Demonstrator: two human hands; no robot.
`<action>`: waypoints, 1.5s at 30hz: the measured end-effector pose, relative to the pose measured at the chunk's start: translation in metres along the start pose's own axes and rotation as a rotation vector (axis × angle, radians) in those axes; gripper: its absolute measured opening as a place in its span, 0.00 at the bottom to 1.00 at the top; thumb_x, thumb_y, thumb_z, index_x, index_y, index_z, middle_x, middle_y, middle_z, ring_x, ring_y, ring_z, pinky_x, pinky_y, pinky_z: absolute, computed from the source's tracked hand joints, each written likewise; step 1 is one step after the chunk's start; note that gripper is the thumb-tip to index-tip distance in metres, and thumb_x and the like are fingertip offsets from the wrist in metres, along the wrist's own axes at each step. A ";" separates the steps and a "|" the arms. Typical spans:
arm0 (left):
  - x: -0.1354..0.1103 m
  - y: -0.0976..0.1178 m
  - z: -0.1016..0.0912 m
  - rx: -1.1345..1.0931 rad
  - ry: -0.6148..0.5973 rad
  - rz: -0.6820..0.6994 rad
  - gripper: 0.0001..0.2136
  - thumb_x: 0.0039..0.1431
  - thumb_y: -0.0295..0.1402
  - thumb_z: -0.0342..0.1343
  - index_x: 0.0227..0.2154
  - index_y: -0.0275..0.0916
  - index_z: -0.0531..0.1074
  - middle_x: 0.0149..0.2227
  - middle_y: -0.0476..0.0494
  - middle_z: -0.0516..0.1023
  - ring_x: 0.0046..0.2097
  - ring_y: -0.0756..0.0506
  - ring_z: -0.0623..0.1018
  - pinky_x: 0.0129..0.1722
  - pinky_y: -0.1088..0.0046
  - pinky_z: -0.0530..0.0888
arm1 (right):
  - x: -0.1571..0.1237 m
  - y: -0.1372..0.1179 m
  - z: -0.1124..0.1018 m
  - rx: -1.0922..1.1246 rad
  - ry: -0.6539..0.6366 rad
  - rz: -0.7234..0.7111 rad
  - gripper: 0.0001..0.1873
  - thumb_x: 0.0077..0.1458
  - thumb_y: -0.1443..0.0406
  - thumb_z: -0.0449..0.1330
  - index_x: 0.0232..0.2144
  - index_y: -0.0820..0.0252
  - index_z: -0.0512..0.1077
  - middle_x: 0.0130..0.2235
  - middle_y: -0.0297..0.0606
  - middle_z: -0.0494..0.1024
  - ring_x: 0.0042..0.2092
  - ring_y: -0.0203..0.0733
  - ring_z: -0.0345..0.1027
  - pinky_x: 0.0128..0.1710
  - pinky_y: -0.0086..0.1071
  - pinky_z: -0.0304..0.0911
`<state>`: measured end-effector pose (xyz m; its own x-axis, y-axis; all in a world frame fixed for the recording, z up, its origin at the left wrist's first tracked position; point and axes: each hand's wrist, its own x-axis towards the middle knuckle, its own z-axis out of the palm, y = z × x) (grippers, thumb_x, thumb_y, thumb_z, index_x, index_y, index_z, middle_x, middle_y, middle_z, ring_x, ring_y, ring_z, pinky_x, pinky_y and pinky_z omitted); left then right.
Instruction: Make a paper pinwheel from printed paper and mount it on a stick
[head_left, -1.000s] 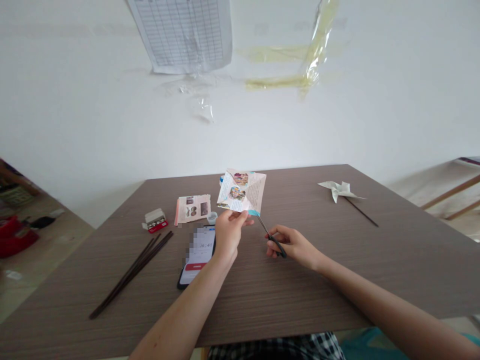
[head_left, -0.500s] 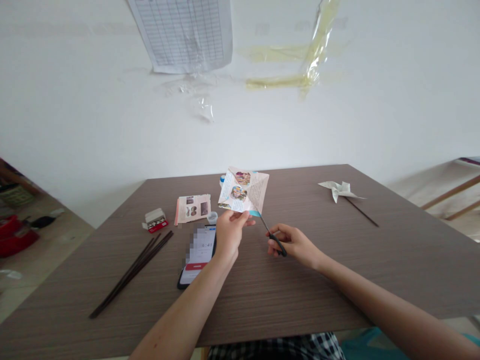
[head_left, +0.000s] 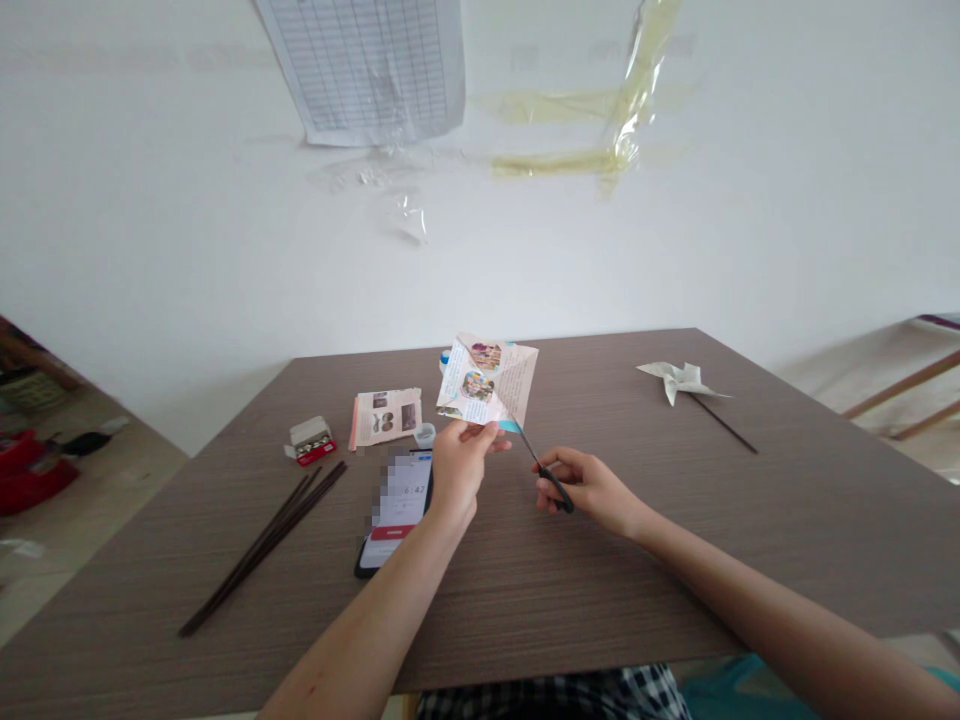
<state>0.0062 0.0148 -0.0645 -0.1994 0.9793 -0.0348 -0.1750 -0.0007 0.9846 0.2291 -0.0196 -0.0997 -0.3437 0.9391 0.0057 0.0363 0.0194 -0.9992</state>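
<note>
My left hand point(head_left: 459, 465) pinches the lower edge of a square printed sheet of paper point(head_left: 480, 383), held up above the table. The sheet has coloured pictures and text, with diagonal lines running in from its corners. My right hand point(head_left: 585, 487) is closed around the black handles of a pair of scissors point(head_left: 556, 489). The scissors' blades reach up to the sheet's lower right part, close to my left fingertips. Just left of my left wrist lies a phone point(head_left: 394, 510) with a lit screen, partly covered by my forearm.
On the table point(head_left: 637, 580), a paper pinwheel point(head_left: 679, 381) on a dark stick lies at the right. To the left are several dark sticks point(head_left: 262, 550), a small red-and-white box point(head_left: 311, 441), printed papers point(head_left: 385, 417) and a small clear cup point(head_left: 424, 435). A white wall point(head_left: 570, 270) stands behind.
Both hands, the sheet and the scissors hold nearly the same position. The digits on the phone screen have changed.
</note>
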 end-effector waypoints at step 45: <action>0.007 -0.006 -0.004 -0.048 0.009 0.036 0.17 0.56 0.38 0.88 0.31 0.41 0.83 0.37 0.37 0.94 0.40 0.34 0.96 0.30 0.71 0.81 | 0.000 0.003 -0.006 -0.019 -0.096 0.031 0.35 0.63 0.35 0.85 0.49 0.52 0.80 0.35 0.40 0.92 0.35 0.49 0.83 0.44 0.45 0.77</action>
<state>0.0018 0.0210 -0.0714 -0.2148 0.9767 -0.0016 -0.2133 -0.0453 0.9759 0.2345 -0.0180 -0.1024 -0.4309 0.9019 -0.0297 0.0658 -0.0015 -0.9978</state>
